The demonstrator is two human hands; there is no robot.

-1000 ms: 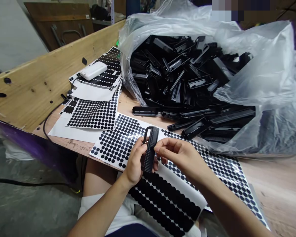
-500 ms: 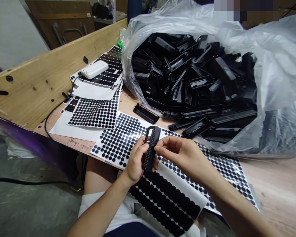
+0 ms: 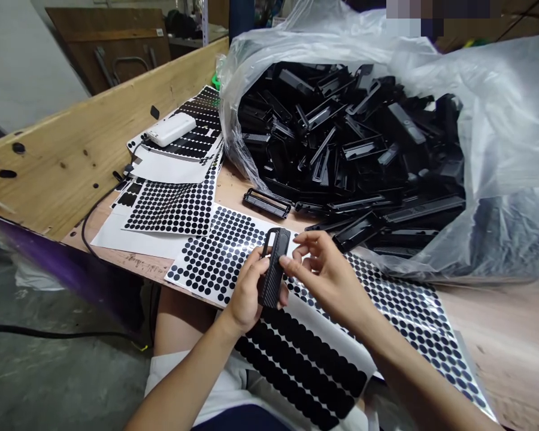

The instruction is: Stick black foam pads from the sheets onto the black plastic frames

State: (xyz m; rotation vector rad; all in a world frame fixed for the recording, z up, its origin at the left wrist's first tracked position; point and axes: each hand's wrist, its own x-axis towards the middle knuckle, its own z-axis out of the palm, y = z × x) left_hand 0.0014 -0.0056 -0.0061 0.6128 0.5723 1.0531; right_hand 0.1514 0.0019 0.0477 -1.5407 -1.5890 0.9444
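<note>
Head view: your left hand [image 3: 245, 298] grips a black part [image 3: 273, 276] in its fingers over a dotted sheet [image 3: 222, 257]; your right hand [image 3: 332, 278], fingers parted, holds its thumb at the part's edge.

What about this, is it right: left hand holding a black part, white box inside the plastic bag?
No: the head view shows the white box on the dotted sheets, outside the plastic bag. The left hand does hold a black part.

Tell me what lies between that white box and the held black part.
Head view: sheets, mostly black-dotted, and a sliver of tabletop lie between the white box and held part.
</note>
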